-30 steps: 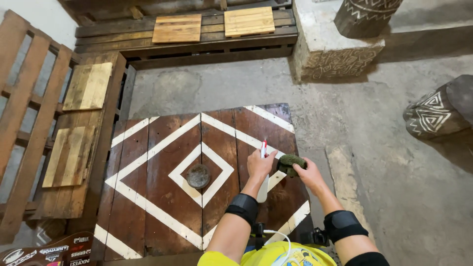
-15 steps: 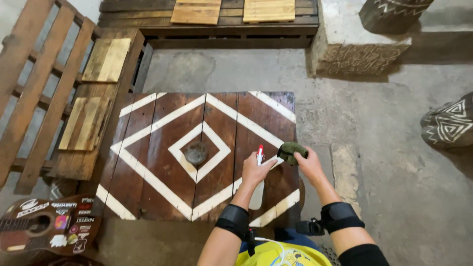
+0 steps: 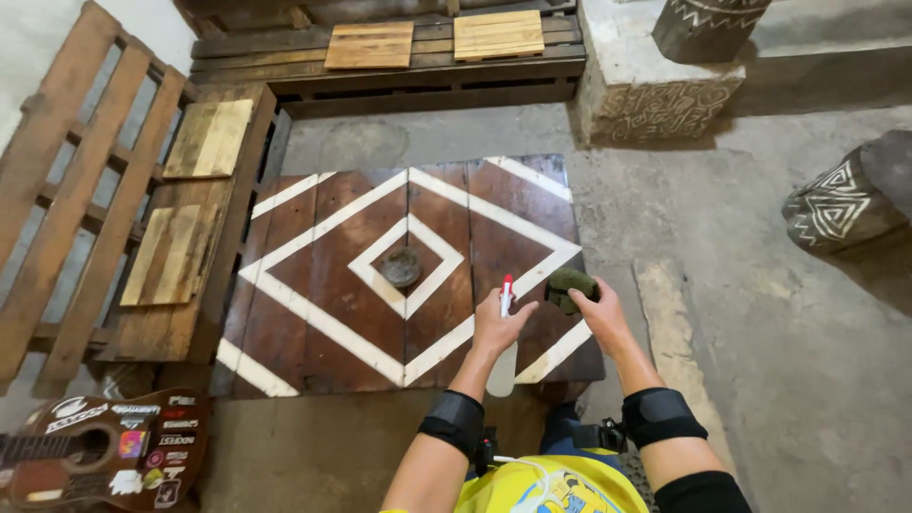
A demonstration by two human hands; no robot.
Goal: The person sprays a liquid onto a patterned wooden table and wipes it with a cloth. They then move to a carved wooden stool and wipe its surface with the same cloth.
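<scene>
Near the front right corner of the painted tabletop, I see my left hand with fingers wrapped around a white spray bottle, long axis upright, red nozzle toward the far edge. Just beside it, my right hand pinches a dark green cloth above the boards, nearer the right edge.

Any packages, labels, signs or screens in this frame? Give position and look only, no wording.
Spray bottle: in the left hand, over the painted wooden board; whitish body, red nozzle; no label visible.
Stickers: many small multicoloured patches on the brown guitar body, bottom left.
No signs or screens.
</scene>
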